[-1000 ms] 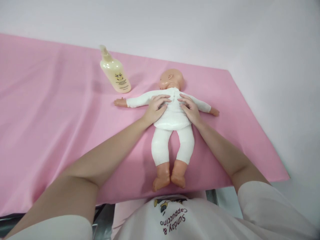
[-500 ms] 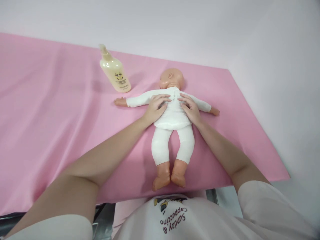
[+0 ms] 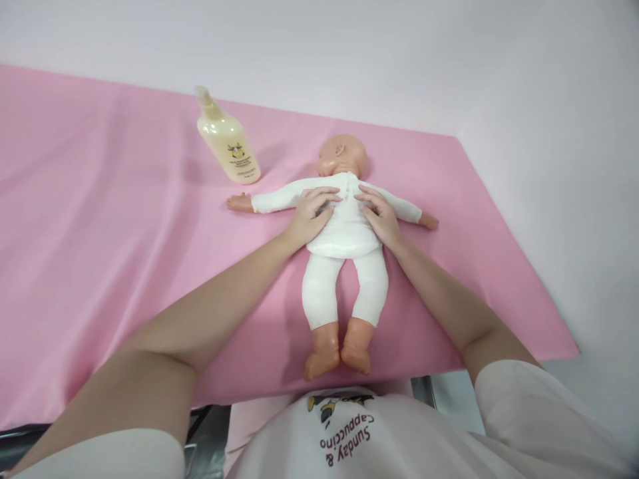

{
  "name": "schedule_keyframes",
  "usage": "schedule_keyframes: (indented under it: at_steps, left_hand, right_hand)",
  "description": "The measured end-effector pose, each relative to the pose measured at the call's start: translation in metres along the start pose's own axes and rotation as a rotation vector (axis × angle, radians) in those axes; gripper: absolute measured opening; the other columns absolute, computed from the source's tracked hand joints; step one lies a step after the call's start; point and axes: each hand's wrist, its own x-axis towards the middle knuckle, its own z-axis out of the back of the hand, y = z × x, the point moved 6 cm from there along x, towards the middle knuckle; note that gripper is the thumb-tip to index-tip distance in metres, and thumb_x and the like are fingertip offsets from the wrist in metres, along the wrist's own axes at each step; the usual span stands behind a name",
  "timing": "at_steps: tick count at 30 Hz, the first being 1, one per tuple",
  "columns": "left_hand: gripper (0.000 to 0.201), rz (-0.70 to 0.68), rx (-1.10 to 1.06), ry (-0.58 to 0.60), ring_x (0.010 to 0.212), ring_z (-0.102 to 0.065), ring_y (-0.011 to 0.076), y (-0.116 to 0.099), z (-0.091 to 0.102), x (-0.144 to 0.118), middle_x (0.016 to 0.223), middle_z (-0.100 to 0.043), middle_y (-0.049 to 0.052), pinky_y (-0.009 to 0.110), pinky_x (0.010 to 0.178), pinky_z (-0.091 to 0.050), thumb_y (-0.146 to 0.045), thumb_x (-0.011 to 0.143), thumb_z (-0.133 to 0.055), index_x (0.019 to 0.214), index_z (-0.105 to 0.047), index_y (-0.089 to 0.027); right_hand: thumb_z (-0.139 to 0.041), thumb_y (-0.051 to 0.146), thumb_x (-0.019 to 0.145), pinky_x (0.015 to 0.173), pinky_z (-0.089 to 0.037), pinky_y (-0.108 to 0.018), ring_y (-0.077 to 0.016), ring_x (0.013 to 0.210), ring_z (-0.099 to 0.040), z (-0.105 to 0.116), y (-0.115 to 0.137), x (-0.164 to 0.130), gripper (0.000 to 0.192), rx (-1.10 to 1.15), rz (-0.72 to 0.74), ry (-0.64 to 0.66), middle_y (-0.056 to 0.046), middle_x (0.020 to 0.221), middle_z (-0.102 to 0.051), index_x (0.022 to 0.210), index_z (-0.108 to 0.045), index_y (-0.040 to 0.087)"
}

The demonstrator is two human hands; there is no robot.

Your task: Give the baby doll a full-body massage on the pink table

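Baby doll (image 3: pixel 345 234): lies face down in white clothing on the pink sheet (image 3: pixel 100 219), long axis running straight away from the person, head far, feet at the near edge.

Left hand (image 3: pixel 310 216): flat on the doll's upper back, left of its midline, fingers spread and gripping nothing.

Right hand (image 3: pixel 378 216): mirrored just right of the midline, likewise flat and spread. Both hands equally near.

Pump bottle (image 3: pixel 227 138): beyond the doll's left-side arm, well apart from both hands.
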Motion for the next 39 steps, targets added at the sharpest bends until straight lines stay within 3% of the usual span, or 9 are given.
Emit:
schedule_keyframes:
  at_steps: [16, 29, 36, 39]
  left_hand:
    - [0.026, -0.012, -0.008, -0.001, 0.131, -0.06, 0.0281, 0.0, -0.0003, 0.0002, 0.138, -0.069, 0.007, 0.052, 0.119, -0.039, -0.027, 0.094, -0.051, 0.111, -0.071, -0.026]
    - [0.025, -0.007, 0.006, 0.01, 0.132, -0.059, 0.029, 0.0002, 0.0, 0.0002, 0.139, -0.068, 0.006, 0.053, 0.119, -0.038, -0.028, 0.096, -0.051, 0.112, -0.071, -0.027]
    - [0.025, -0.009, 0.005, 0.005, 0.132, -0.059, 0.0289, 0.0008, -0.0006, 0.0007, 0.138, -0.069, 0.006, 0.052, 0.119, -0.038, -0.027, 0.095, -0.052, 0.111, -0.07, -0.026]
    - [0.025, -0.001, 0.004, 0.009, 0.132, -0.059, 0.0288, 0.0005, -0.0002, 0.0008, 0.139, -0.069, 0.006, 0.053, 0.119, -0.038, -0.027, 0.094, -0.052, 0.111, -0.07, -0.027]
  right_hand:
    - [-0.061, 0.044, 0.096, 0.103, -0.056, -0.045, -0.0242, 0.113, -0.068, 0.0002, 0.0012, -0.0004, 0.029, -0.014, 0.014, 0.003, -0.008, 0.148, -0.062, 0.113, -0.073, 0.025]
    - [-0.057, 0.048, 0.1, 0.095, -0.057, -0.042, -0.0186, 0.092, -0.067, 0.0002, 0.0016, -0.0011, 0.033, -0.035, 0.035, 0.002, -0.008, 0.148, -0.062, 0.115, -0.073, 0.023]
    - [-0.06, 0.044, 0.097, 0.099, -0.057, -0.044, -0.0218, 0.102, -0.068, 0.0004, -0.0001, -0.0004, 0.028, -0.025, 0.023, -0.008, -0.007, 0.147, -0.063, 0.114, -0.074, 0.026]
    - [-0.06, 0.043, 0.097, 0.099, -0.057, -0.046, -0.0214, 0.097, -0.068, 0.0004, -0.0004, -0.0006, 0.028, -0.022, 0.024, -0.006, -0.008, 0.147, -0.063, 0.115, -0.074, 0.026]
